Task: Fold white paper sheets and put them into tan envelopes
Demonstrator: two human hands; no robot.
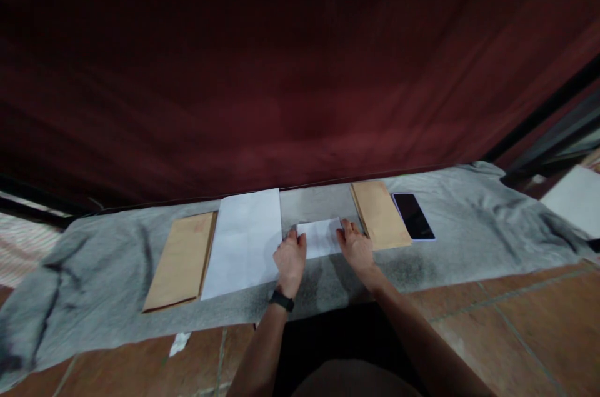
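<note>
A folded sheet of white paper (321, 238) lies on the grey cloth between my two hands. My left hand (290, 256) has its fingers curled over the paper's left end, with the thumb on top. At the right end my right hand (355, 246) pinches the paper between thumb and fingers. Just left of my left hand is a stack of large white paper sheets (246, 244). Close beside my right hand sits a pile of brown envelopes (380, 214). A dark band is on my left wrist.
Another pile of brown envelopes (180, 259) lies at the far left of the grey cloth (473, 234). A phone (413, 217) rests right of the right pile. A dark red curtain (300, 103) hangs behind. A scrap of white paper (179, 343) is on the tiled floor.
</note>
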